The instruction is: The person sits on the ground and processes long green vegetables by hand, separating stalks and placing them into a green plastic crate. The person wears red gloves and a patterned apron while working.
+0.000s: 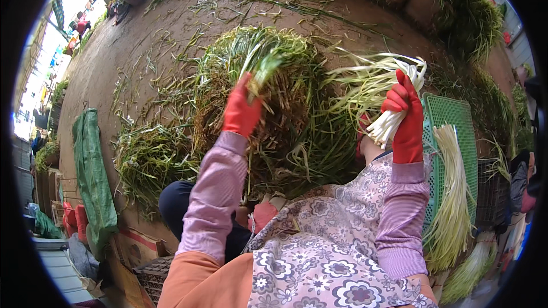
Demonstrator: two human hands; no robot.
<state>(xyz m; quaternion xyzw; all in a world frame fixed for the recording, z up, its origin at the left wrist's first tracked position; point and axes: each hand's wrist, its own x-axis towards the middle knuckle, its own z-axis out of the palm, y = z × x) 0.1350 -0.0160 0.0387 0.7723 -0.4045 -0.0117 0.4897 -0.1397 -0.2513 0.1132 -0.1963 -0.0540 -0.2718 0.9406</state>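
My right hand (402, 115), in a red glove, is closed around a bundle of pale blanched chives (387, 75). Their white cut ends stick out below the fist, and the yellowish leaves trail left. My left hand (242, 109), also red-gloved, is over the large heap of green chives (274, 42) on the ground in front of me. A blurred tuft of green leaves (267, 68) extends from its fingers, which appear closed on it. The heap's near side shows brown, withered leaves (295, 107).
A pale chive bundle (449, 205) lies on a green plastic basket (466, 124) at my right. A smaller leaf pile (154, 158) and a green woven sack (92, 175) are at left. More chive stacks (466, 13) stand at the back right. Loose leaves litter the brown floor (124, 47).
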